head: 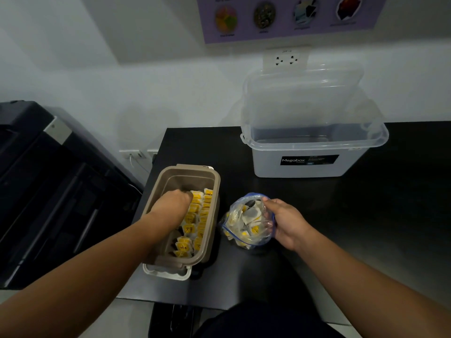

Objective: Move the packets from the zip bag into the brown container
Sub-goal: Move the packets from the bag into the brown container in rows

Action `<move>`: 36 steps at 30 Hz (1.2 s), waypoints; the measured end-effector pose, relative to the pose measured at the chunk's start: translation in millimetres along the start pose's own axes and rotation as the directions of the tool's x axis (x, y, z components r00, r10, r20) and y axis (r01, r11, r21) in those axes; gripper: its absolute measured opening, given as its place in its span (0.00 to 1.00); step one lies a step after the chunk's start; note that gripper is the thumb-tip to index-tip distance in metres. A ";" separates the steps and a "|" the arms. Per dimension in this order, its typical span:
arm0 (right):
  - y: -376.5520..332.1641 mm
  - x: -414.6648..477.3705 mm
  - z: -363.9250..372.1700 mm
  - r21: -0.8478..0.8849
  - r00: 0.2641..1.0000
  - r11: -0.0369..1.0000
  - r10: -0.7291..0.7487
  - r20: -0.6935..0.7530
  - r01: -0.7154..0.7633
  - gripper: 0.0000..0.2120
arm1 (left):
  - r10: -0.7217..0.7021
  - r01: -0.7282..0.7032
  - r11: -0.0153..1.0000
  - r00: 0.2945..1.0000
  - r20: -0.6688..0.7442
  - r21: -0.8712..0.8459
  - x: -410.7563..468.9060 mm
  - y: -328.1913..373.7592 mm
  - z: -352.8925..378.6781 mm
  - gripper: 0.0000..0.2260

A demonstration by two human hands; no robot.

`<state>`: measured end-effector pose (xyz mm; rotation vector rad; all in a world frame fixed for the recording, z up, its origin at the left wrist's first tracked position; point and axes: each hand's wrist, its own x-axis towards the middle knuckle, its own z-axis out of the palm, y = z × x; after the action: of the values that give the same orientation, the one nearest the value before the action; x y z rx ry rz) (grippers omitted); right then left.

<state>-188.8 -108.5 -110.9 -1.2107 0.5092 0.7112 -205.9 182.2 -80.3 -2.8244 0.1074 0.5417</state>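
Note:
The brown container (214,189) stands on the black counter, left of centre, with rows of yellow-and-white packets (200,215) along its right side. My left hand (172,202) reaches down inside it with curled fingers against the packets; what the fingers hold is hidden. To its right sits the clear zip bag (246,223) with a blue seal, holding several more packets. My right hand (286,222) grips the bag's open rim on the right side.
A large clear storage box (314,154) with its lid raised stands at the back right of the black counter (366,215). A dark machine (48,179) fills the left. The container's white lid (168,273) lies under its near end.

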 end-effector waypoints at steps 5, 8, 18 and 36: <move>-1.7 -2.6 1.3 -0.027 1.000 1.000 -0.010 -0.005 0.010 0.14 | -0.028 0.030 0.999 0.999 0.043 -0.039 1.5 -6.9 -10.3 0.14; -1.7 -3.6 0.5 -0.031 1.000 0.999 -0.006 -0.009 0.006 0.16 | -0.061 0.064 0.997 0.995 0.073 -0.041 -0.4 -8.6 -20.7 0.09; -0.3 -1.9 -1.4 -0.046 1.000 0.999 -0.007 0.010 0.008 0.17 | -0.015 0.020 0.999 0.988 0.153 -0.034 -15.3 0.0 -23.6 0.11; 1.0 -13.2 -19.0 0.023 0.996 0.999 -0.028 0.079 0.026 0.05 | 0.040 -0.095 0.871 0.991 -0.124 -0.482 -11.3 159.8 -69.4 0.09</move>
<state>-198.3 -129.3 -107.7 -1.1618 0.4328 0.7264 -211.2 9.9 -52.6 -3.3597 0.1024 0.4807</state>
